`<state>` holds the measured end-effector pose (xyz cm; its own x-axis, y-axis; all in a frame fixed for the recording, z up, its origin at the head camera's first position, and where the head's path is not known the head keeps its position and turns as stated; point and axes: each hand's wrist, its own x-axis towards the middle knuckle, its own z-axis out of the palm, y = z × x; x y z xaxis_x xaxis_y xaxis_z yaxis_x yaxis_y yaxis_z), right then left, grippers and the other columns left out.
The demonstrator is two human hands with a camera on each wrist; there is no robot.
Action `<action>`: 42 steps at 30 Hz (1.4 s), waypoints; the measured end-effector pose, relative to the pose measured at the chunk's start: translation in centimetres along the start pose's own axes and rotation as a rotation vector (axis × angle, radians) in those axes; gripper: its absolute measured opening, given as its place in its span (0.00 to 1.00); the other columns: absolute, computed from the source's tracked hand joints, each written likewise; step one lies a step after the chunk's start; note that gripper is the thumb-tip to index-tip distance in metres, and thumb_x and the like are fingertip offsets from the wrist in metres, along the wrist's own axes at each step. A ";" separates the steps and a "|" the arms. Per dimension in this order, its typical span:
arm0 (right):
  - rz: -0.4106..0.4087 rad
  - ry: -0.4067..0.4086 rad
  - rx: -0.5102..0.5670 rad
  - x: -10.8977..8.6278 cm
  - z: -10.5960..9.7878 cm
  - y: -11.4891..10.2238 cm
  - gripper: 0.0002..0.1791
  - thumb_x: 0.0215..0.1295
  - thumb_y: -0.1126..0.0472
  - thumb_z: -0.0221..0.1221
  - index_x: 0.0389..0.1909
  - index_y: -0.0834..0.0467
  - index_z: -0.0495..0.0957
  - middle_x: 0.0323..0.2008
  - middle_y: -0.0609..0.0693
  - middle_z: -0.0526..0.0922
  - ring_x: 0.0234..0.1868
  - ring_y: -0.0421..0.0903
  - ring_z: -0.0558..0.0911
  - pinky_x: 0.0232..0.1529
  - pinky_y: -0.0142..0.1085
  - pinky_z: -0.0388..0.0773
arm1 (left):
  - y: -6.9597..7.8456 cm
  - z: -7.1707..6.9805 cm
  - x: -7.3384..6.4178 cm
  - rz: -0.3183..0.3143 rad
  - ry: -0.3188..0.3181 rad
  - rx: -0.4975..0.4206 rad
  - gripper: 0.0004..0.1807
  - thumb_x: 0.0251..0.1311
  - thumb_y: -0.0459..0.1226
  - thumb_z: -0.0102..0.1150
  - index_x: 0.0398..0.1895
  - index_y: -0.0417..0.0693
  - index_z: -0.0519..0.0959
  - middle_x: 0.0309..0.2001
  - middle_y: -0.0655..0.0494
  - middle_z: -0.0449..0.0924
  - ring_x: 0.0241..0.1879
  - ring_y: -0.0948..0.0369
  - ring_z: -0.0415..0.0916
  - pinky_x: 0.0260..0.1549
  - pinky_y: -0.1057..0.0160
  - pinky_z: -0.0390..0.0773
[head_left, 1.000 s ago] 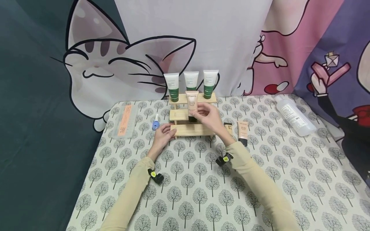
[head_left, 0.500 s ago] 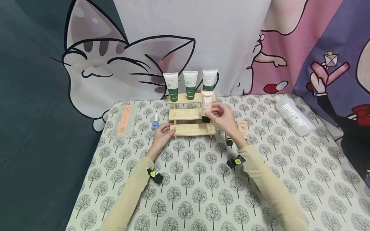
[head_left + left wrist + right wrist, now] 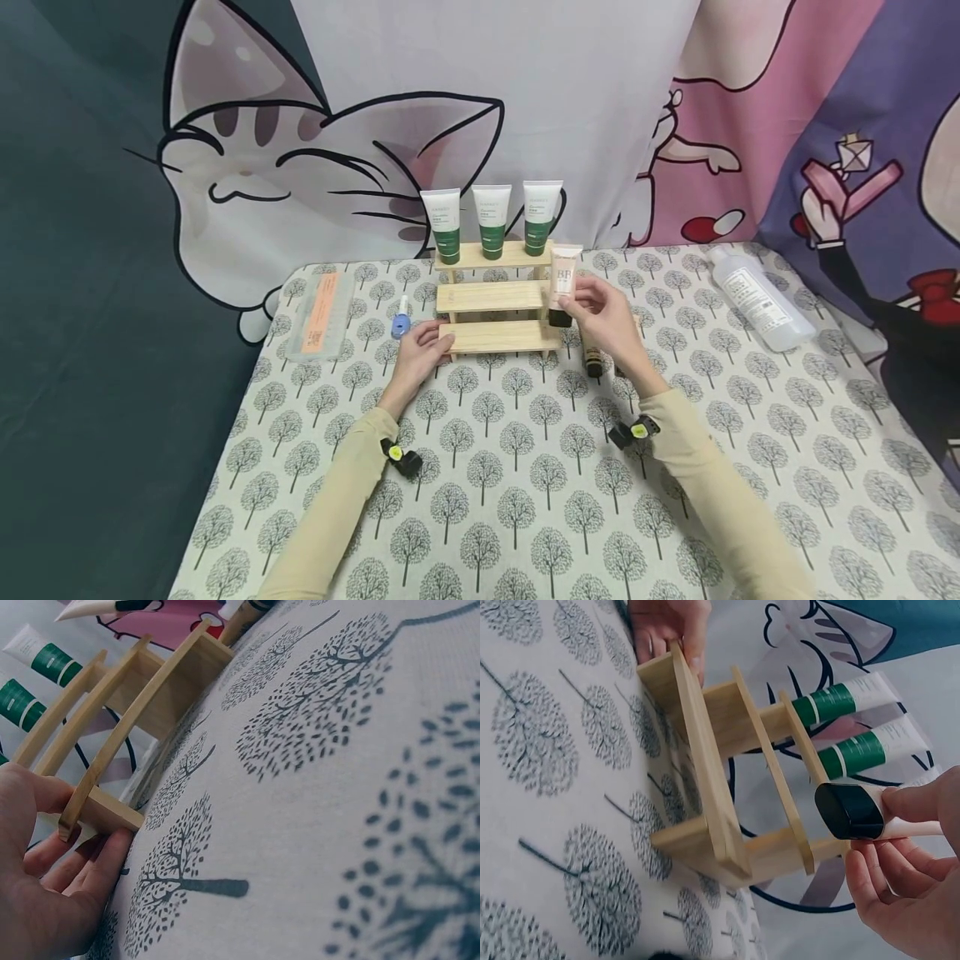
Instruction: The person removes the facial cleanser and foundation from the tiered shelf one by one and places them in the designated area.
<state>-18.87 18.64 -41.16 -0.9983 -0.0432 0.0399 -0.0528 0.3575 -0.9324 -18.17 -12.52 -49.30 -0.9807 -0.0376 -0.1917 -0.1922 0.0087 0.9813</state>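
A three-step wooden shelf (image 3: 495, 297) stands at the back of the table, with three green-and-white tubes (image 3: 491, 221) upright on its top step. My left hand (image 3: 429, 337) holds the left end of the lowest step, thumb behind and fingers in front (image 3: 97, 862). My right hand (image 3: 579, 304) pinches a beige BB tube (image 3: 562, 279), black cap (image 3: 847, 810) down, just off the shelf's right end at middle-step height. The middle and lowest steps are bare.
A second beige tube (image 3: 593, 358) lies on the tree-print cloth (image 3: 517, 467) under my right wrist. A small blue bottle (image 3: 401, 321) and an orange-labelled clear box (image 3: 321, 315) lie left of the shelf. A clear bottle (image 3: 761, 300) lies at the far right.
My right hand carried the BB tube to the right, from in front of the shelf's middle to beyond its right end. The left hand stayed on the lowest step.
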 end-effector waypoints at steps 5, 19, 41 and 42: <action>0.003 0.004 -0.018 -0.6 -1.2 0.7 0.24 0.69 0.58 0.64 0.60 0.65 0.73 0.53 0.64 0.84 0.43 0.38 0.81 0.49 0.22 0.80 | 0.1 0.1 0.0 -0.001 0.000 -0.002 0.25 0.64 0.30 0.64 0.64 0.37 0.74 0.59 0.34 0.79 0.44 0.59 0.83 0.43 0.65 0.90; 0.057 0.069 -0.102 -2.6 -5.2 2.9 0.26 0.70 0.54 0.63 0.63 0.65 0.72 0.54 0.62 0.83 0.43 0.30 0.79 0.47 0.19 0.78 | -0.1 -0.2 0.0 -0.003 -0.003 0.012 0.26 0.64 0.32 0.64 0.65 0.38 0.74 0.60 0.34 0.79 0.44 0.60 0.83 0.44 0.65 0.90; 0.112 0.139 -0.169 -4.4 -10.1 6.8 0.29 0.71 0.50 0.62 0.62 0.67 0.72 0.39 0.30 0.81 0.39 0.23 0.77 0.41 0.15 0.77 | 0.0 -0.1 0.0 0.004 -0.008 0.000 0.24 0.64 0.31 0.64 0.64 0.37 0.75 0.58 0.34 0.80 0.38 0.64 0.83 0.39 0.68 0.90; 0.120 0.136 -0.175 -4.5 -10.2 7.0 0.29 0.71 0.50 0.62 0.63 0.67 0.72 0.40 0.33 0.82 0.38 0.23 0.77 0.41 0.16 0.78 | 0.0 -0.1 0.0 0.002 -0.009 0.000 0.25 0.64 0.31 0.64 0.64 0.38 0.75 0.58 0.34 0.80 0.38 0.64 0.83 0.39 0.68 0.90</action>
<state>-15.02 30.83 -44.18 -0.9913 0.1314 -0.0087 0.0749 0.5087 -0.8577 -18.15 -12.61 -49.28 -0.9813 -0.0283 -0.1904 -0.1907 0.0091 0.9816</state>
